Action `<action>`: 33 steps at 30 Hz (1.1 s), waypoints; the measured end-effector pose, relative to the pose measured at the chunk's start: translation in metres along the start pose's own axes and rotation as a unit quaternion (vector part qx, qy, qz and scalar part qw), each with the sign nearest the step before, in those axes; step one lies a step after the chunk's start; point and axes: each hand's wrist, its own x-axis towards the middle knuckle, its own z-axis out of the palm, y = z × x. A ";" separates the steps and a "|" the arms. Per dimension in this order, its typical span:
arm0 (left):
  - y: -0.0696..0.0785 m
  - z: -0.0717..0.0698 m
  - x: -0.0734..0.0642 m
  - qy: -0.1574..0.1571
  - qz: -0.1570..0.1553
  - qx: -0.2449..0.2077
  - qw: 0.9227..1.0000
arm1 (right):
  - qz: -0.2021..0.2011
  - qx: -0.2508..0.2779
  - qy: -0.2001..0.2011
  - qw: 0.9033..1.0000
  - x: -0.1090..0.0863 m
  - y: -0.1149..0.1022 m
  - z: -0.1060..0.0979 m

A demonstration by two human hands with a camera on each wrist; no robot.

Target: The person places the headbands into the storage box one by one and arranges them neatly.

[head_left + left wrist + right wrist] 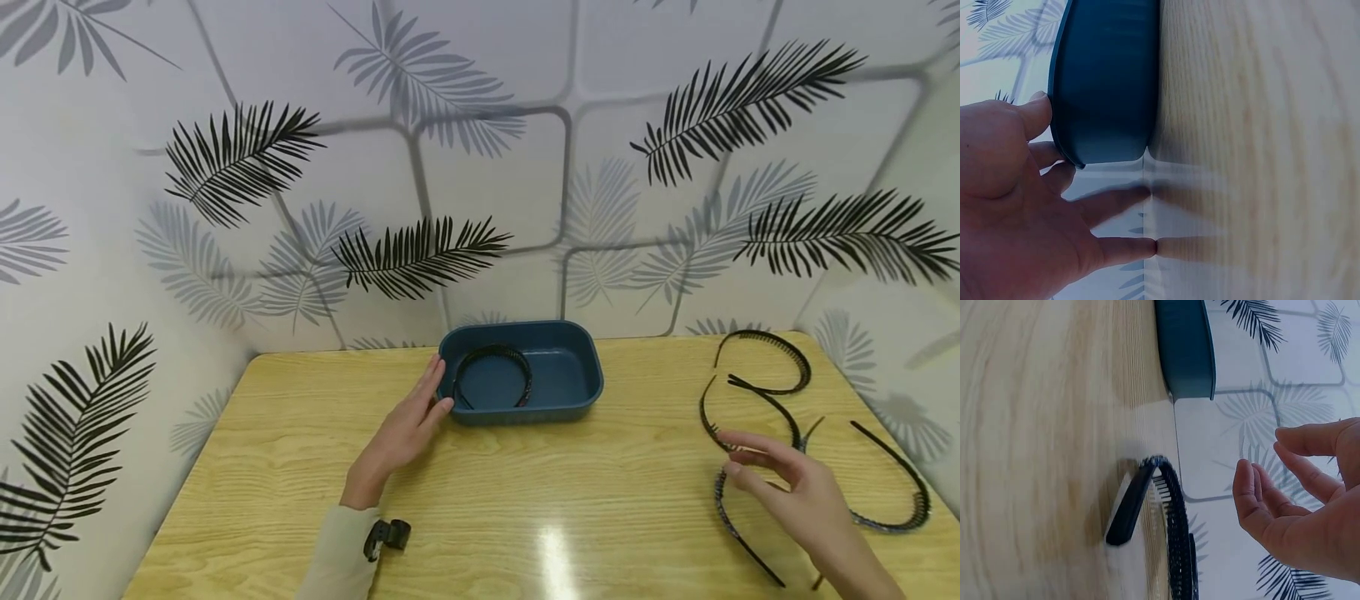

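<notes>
My left hand (405,429) rests against the left end of a dark blue rectangular box (525,417), its thumb and fingers at the rim. In the left wrist view the thumb touches the box's edge, and two fingertips reach down to the tabletop. Inside the box lies a black toothed headband (528,377). Over at the right, my right hand (806,500) hovers above a headband (724,512) with dark patterned trim. Its fingers are loosely bent with nothing between them, and it partly hides the headbands below.
More headbands lie spread on the right of the wooden table (300,467): a black toothed one (806,371) at the back, another (785,412) before it, and one (921,496) near the right edge. A leaf-patterned wall (487,183) stands right behind the box.
</notes>
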 end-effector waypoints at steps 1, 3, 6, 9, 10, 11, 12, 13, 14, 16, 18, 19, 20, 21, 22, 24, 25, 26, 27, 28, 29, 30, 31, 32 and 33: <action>0.000 0.001 0.000 -0.001 -0.002 0.002 1.000 | 0.002 0.000 0.000 1.000 -0.001 0.002 -0.002; 0.000 0.001 0.001 -0.001 -0.003 0.003 1.000 | 0.007 0.007 0.000 1.000 -0.005 0.005 -0.007; 0.001 0.001 0.002 -0.003 -0.003 0.009 1.000 | 0.023 0.020 0.001 1.000 -0.010 0.011 -0.016; 0.002 0.002 0.003 -0.003 -0.001 0.014 1.000 | 0.032 0.022 0.016 0.999 -0.015 0.018 -0.026; 0.002 0.002 0.004 -0.003 0.000 0.015 1.000 | 0.032 0.017 0.023 0.999 -0.016 0.020 -0.030; 0.002 0.002 0.005 -0.002 0.001 0.015 1.000 | 0.028 0.012 0.033 0.999 -0.017 0.022 -0.033; 0.002 0.003 0.005 -0.001 0.001 0.016 1.000 | 0.028 0.009 0.040 0.999 -0.018 0.025 -0.037; 0.002 0.003 0.005 -0.001 0.002 0.015 1.000 | 0.030 0.006 0.048 0.998 -0.019 0.027 -0.041; 0.001 0.003 0.005 -0.001 0.001 0.015 1.000 | 0.032 0.007 0.054 0.998 -0.020 0.029 -0.044; 0.001 0.003 0.004 -0.002 -0.001 0.016 1.000 | 0.040 0.005 0.064 0.997 -0.022 0.034 -0.050; 0.000 0.002 0.003 -0.002 -0.002 0.016 1.000 | 0.046 0.008 0.070 0.996 -0.025 0.040 -0.053; 0.000 0.002 0.003 -0.003 -0.002 0.016 1.000 | 0.050 0.005 0.072 0.996 -0.026 0.043 -0.055; 0.000 0.002 0.003 -0.002 -0.002 0.016 1.000 | 0.049 0.000 0.073 0.996 -0.027 0.046 -0.056; 0.000 0.002 0.003 -0.002 -0.002 0.015 1.000 | 0.050 -0.006 0.074 0.996 -0.028 0.049 -0.057; 0.001 0.002 0.003 -0.002 -0.001 0.015 1.000 | 0.051 -0.009 0.073 0.996 -0.029 0.052 -0.058; 0.001 0.002 0.002 -0.002 -0.001 0.014 1.000 | 0.062 -0.019 0.069 0.996 -0.031 0.057 -0.060; 0.001 0.002 0.002 -0.003 -0.001 0.012 1.000 | 0.071 -0.026 0.064 0.995 -0.032 0.059 -0.061; 0.001 0.002 0.002 -0.003 -0.002 0.012 1.000 | 0.076 -0.035 0.060 0.995 -0.032 0.062 -0.062; 0.001 0.002 0.002 -0.003 -0.002 0.013 1.000 | 0.082 -0.045 0.056 0.994 -0.033 0.063 -0.062; 0.001 0.001 0.001 -0.003 -0.003 0.012 1.000 | 0.086 -0.058 0.053 0.993 -0.034 0.065 -0.062; 0.001 0.001 0.001 -0.003 -0.003 0.012 1.000 | 0.086 -0.070 0.051 0.993 -0.035 0.067 -0.062; 0.001 0.001 0.001 -0.003 -0.003 0.012 1.000 | 0.082 -0.085 0.051 0.992 -0.036 0.068 -0.062; 0.001 0.001 0.001 -0.002 -0.002 0.011 1.000 | 0.075 -0.098 0.054 0.991 -0.037 0.070 -0.062; 0.001 0.001 0.001 -0.002 -0.001 0.011 1.000 | 0.068 -0.111 0.056 0.990 -0.038 0.071 -0.061; 0.000 0.001 0.001 -0.002 0.000 0.010 1.000 | 0.062 -0.116 0.058 0.990 -0.039 0.072 -0.061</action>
